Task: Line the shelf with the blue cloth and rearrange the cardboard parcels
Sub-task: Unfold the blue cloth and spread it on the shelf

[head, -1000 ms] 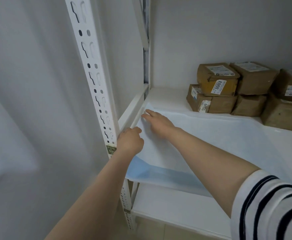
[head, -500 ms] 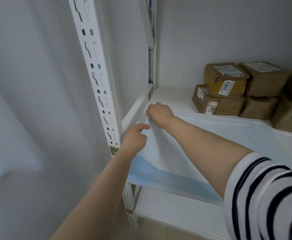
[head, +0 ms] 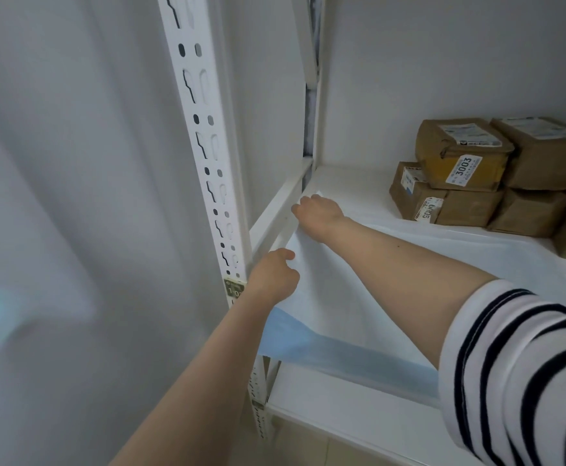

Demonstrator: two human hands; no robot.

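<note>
Right hand [head: 318,213] has slid blue cloth [head: 342,297] corner farther back.

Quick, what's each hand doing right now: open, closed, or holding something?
Left hand: curled, gripping the left edge of the blue cloth.
Right hand: curled, gripping its far corner.

Right sleeve [head: 523,364]: loose white fabric sleeve ringed with dark stripes, navy or possibly black.
Cuff [head: 456,331]: turned hem with a line of stitching beside a thin dark stripe.
Right forearm [head: 409,274]: bare from cuff to right hand [head: 318,213].
Left forearm [head: 207,364]: bare along all that shows, to left hand [head: 273,280].
</note>
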